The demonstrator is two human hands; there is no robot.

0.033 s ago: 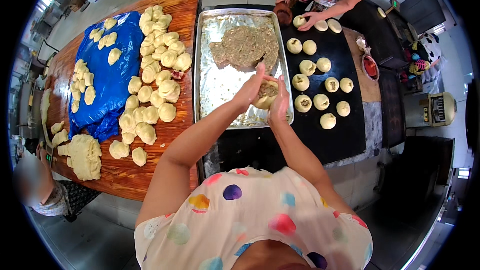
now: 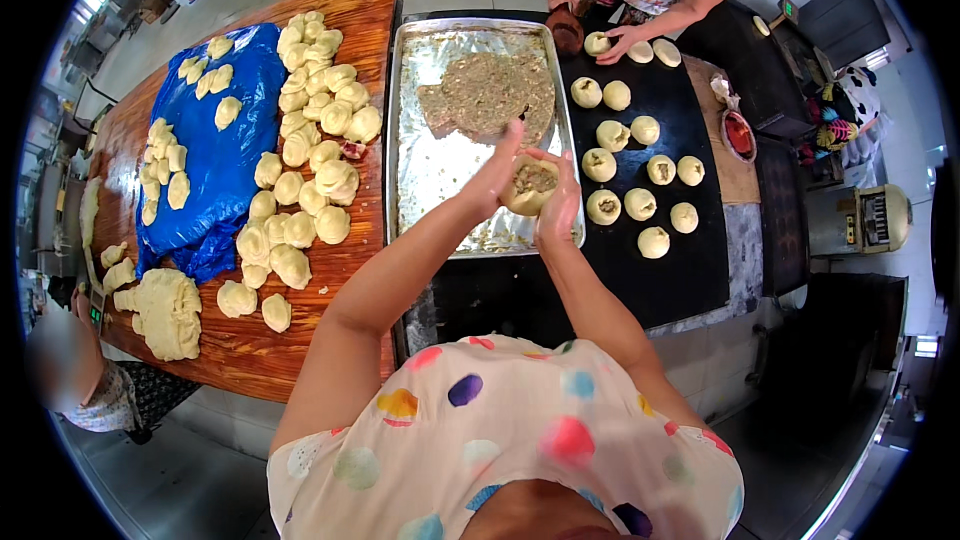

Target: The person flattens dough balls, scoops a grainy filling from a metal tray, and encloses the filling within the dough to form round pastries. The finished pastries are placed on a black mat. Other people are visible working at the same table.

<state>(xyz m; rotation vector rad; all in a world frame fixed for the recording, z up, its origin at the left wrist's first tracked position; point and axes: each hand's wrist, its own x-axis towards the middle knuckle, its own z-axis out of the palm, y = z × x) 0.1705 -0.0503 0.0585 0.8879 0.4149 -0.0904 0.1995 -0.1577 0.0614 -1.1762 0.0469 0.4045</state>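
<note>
Between my hands is a round of pale dough, its top gaping around a brownish minced filling. My left hand cups its left side, thumb pointing up and away from me. On the other side my right hand curls around it, fingers across the far rim. Both hands are closed on the dough, above the near right part of a metal tray. A large mound of the same filling lies on that tray, just beyond my fingers. Something small and dark shows by the mound's near edge.
Several filled buns, some open-topped, stand on a black surface at right. A co-worker's hand holds another at the far end. Left, a wooden table carries many dough pieces and a blue plastic sheet.
The dough round has turned slightly in my hands, and more of its filling faces up. My fingers have shifted a little around its rim.
</note>
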